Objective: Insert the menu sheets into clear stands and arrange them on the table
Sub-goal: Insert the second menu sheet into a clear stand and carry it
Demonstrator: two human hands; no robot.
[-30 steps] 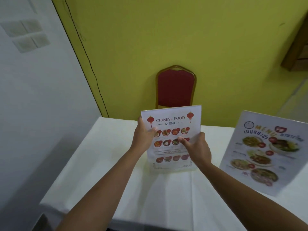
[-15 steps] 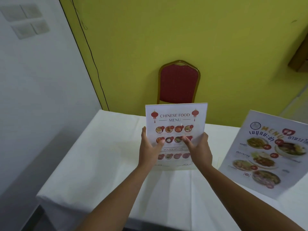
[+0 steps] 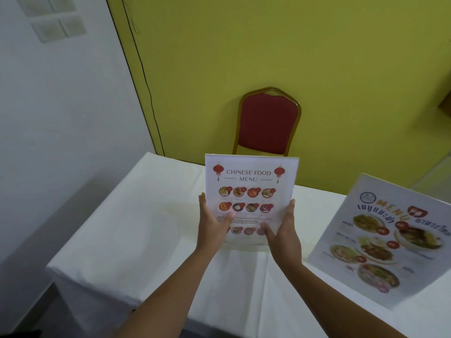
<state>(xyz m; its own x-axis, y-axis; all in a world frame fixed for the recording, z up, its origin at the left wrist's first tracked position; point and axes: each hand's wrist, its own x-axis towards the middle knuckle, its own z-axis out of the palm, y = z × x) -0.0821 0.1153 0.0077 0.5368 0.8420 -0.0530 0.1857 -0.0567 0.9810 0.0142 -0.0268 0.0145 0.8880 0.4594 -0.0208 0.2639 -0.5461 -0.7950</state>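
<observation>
A clear stand holding the Chinese Food Menu sheet (image 3: pixel 251 181) is upright over the middle of the white-clothed table (image 3: pixel 136 223). My left hand (image 3: pixel 212 225) grips its lower left edge, thumb on the front. My right hand (image 3: pixel 283 230) grips the lower right edge the same way. The stand's base is hidden behind my hands, so I cannot tell whether it touches the cloth. A second stand with a Thai menu sheet (image 3: pixel 388 240) leans back on the table at the right.
A red chair with a gold frame (image 3: pixel 268 123) stands behind the table against the yellow wall. A white wall runs along the left. The table's left edge and front left corner (image 3: pixel 52 267) drop off close by.
Both hands slid down from the sheet's middle to its lower side edges. The right fingers left the front of the sheet. The stand sits a little higher and more to the right in view.
</observation>
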